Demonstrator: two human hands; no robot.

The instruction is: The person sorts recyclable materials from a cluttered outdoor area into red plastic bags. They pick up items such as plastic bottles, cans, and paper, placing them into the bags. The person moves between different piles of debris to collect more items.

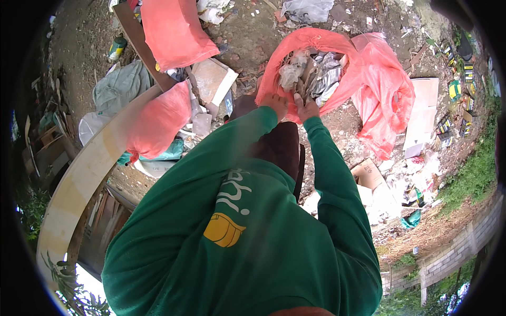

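Observation:
A red sack (309,36) lies ahead of me with its wide mouth facing up. Inside it are crumpled clear and grey plastic scraps (328,71) with some brownish pieces. My left hand (276,104) is closed on the near edge of the sack's mouth, fingers curled over the fabric. Just to its right, my right hand (307,109) grips the same near edge, its thumb pointing up toward the scraps. The fabric between the two hands looks gathered. To the right, more loose red sack material (383,95) spreads in folds over the ground.
Filled red sacks stand at the upper left (176,31) and left (161,121), near a long wooden board (74,195). Flattened cardboard (421,113) and small yellow-black boxes (468,73) lie right. Paper and plastic litter (416,176) covers the lower right. A block wall (458,242) stands beyond.

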